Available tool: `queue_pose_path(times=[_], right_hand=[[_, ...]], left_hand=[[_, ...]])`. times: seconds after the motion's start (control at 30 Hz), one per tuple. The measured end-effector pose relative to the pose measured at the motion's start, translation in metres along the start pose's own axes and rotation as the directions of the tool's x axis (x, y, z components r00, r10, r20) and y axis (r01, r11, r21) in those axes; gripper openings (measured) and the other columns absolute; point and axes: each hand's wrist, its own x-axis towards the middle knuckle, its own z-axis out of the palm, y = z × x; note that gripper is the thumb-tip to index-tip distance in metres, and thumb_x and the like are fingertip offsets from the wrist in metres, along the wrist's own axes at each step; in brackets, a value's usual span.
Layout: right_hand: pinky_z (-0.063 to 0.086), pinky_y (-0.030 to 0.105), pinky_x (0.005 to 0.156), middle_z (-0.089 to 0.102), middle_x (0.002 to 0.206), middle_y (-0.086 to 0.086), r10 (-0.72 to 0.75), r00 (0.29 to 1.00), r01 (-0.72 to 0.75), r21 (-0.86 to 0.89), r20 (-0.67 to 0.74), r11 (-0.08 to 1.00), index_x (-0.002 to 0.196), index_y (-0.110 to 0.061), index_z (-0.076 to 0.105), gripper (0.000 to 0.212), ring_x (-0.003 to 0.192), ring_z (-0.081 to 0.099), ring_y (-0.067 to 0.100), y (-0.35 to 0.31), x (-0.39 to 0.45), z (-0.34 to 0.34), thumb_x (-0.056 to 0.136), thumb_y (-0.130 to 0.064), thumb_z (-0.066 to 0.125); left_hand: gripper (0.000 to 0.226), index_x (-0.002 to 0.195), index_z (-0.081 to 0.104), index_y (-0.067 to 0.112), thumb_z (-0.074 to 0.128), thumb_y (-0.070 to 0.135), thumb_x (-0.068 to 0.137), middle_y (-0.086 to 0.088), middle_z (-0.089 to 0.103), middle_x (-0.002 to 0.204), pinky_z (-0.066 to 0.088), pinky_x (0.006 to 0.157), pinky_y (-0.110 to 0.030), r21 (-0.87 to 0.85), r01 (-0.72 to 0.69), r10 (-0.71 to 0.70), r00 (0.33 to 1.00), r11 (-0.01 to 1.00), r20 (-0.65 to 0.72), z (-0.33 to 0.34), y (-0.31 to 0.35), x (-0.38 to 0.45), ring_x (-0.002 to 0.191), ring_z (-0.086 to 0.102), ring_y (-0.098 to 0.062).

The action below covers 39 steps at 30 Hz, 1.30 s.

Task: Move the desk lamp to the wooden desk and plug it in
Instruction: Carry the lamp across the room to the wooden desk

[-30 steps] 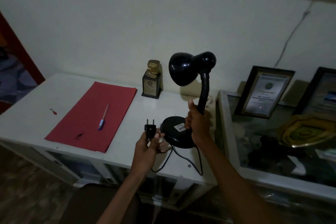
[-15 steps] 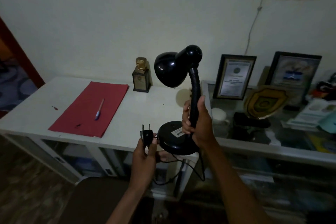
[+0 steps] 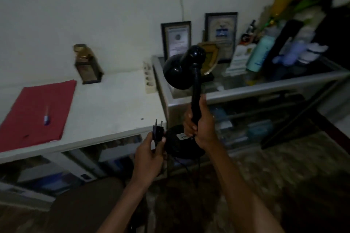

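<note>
A black desk lamp (image 3: pixel 181 70) with a flexible neck and round base is held in the air, off the white table (image 3: pixel 113 111). My right hand (image 3: pixel 200 125) is wrapped around the lower neck, just above the base. My left hand (image 3: pixel 149 151) holds the lamp's black two-pin plug (image 3: pixel 158 131) upright, pins up, next to the base. The black cord hangs in a loop below both hands. No wooden desk is in view.
On the white table lie a red folder (image 3: pixel 36 111) with a pen (image 3: pixel 46 117), a small trophy (image 3: pixel 88 64) and a white power strip (image 3: pixel 150 77) at the right end. A glass display cabinet (image 3: pixel 255 87) with framed certificates and bottles stands to the right.
The lamp and both hands have moved right and away from the white table; the view has swung right, now showing more of the glass cabinet and floor.
</note>
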Motion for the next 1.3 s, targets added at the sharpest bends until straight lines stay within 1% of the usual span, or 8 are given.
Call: queue_pose_path(times=[0.2, 0.43, 0.63, 0.77, 0.97, 1.03, 1.17, 1.3], right_hand=[[0.021, 0.018, 0.031, 0.031, 0.038, -0.003, -0.088, 0.964, 0.072, -0.070, -0.249, 0.995, 0.062, -0.015, 0.049, 0.064, 0.027, 0.022, 0.009, -0.015, -0.088, -0.039, 0.092, -0.070, 0.036], [0.024, 0.020, 0.033, 0.030, 0.041, -0.001, -0.264, 0.826, 0.179, -0.213, -0.497, 0.961, 0.062, -0.016, 0.049, 0.065, 0.030, 0.024, 0.011, -0.038, -0.202, -0.068, 0.091, -0.073, 0.035], [0.024, 0.020, 0.034, 0.032, 0.041, -0.002, -0.348, 0.702, 0.232, -0.262, -0.622, 0.937, 0.065, -0.014, 0.048, 0.066, 0.030, 0.024, 0.011, -0.056, -0.280, -0.092, 0.097, -0.069, 0.029], [0.026, 0.020, 0.034, 0.032, 0.042, -0.001, -0.398, 0.627, 0.251, -0.310, -0.669, 0.917, 0.065, -0.015, 0.049, 0.066, 0.031, 0.024, 0.011, -0.069, -0.322, -0.107, 0.098, -0.068, 0.030], [0.025, 0.019, 0.035, 0.031, 0.043, 0.000, -0.465, 0.512, 0.313, -0.348, -0.722, 0.884, 0.064, -0.015, 0.048, 0.066, 0.032, 0.021, 0.013, -0.097, -0.401, -0.135, 0.095, -0.072, 0.034], [0.024, 0.019, 0.035, 0.030, 0.042, -0.001, -0.474, 0.481, 0.340, -0.342, -0.737, 0.876, 0.063, -0.015, 0.047, 0.066, 0.032, 0.021, 0.013, -0.109, -0.434, -0.147, 0.096, -0.071, 0.033], [0.022, 0.019, 0.034, 0.030, 0.041, -0.001, -0.509, 0.438, 0.374, -0.364, -0.741, 0.853, 0.062, -0.016, 0.047, 0.065, 0.031, 0.021, 0.013, -0.135, -0.513, -0.170, 0.098, -0.067, 0.031], [0.020, 0.019, 0.033, 0.032, 0.039, -0.004, -0.531, 0.404, 0.404, -0.375, -0.745, 0.834, 0.063, -0.016, 0.046, 0.064, 0.029, 0.022, 0.011, -0.161, -0.597, -0.192, 0.100, -0.066, 0.031]], left_hand=[[0.030, 0.126, 0.055, 0.037, 0.057, 0.037, 0.097, 0.010, 0.065, 0.116, 0.048, 0.074, -0.008, 0.104, -0.023, -0.010, 0.952, 0.994, 0.307, 0.049, -0.002, -0.037, 0.097, 0.066, -0.006], [0.027, 0.120, 0.061, 0.034, 0.062, 0.037, 0.093, 0.015, 0.062, 0.112, 0.046, 0.073, -0.008, 0.033, 0.012, -0.030, 0.808, 0.999, 0.588, 0.105, 0.018, -0.095, 0.095, 0.061, 0.002], [0.033, 0.122, 0.065, 0.020, 0.065, 0.032, 0.091, -0.006, 0.072, 0.116, 0.057, 0.092, -0.050, 0.008, -0.041, 0.020, 0.654, 0.999, 0.756, 0.147, 0.038, -0.137, 0.105, 0.069, -0.022], [0.032, 0.119, 0.065, 0.020, 0.064, 0.036, 0.091, -0.012, 0.073, 0.109, 0.055, 0.092, -0.054, 0.032, -0.086, 0.023, 0.575, 0.996, 0.818, 0.172, 0.055, -0.165, 0.102, 0.069, -0.028], [0.033, 0.122, 0.065, 0.021, 0.059, 0.037, 0.094, 0.023, 0.062, 0.085, 0.045, 0.059, 0.000, -0.001, -0.232, 0.121, 0.505, 0.973, 0.855, 0.220, 0.082, -0.227, 0.067, 0.058, 0.024], [0.038, 0.125, 0.064, 0.016, 0.056, 0.038, 0.094, 0.010, 0.068, 0.087, 0.043, 0.057, -0.003, -0.013, -0.300, 0.164, 0.484, 0.954, 0.860, 0.238, 0.098, -0.258, 0.070, 0.062, 0.013], [0.053, 0.135, 0.056, 0.018, 0.060, 0.042, 0.089, -0.001, 0.059, 0.137, 0.045, 0.105, -0.031, -0.027, -0.393, 0.207, 0.423, 0.919, 0.882, 0.279, 0.124, -0.327, 0.123, 0.056, -0.016], [0.038, 0.126, 0.056, 0.035, 0.064, 0.038, 0.090, 0.019, 0.054, 0.124, 0.029, 0.091, 0.006, -0.177, -0.479, 0.366, 0.337, 0.860, 0.867, 0.319, 0.142, -0.400, 0.115, 0.049, 0.003]])
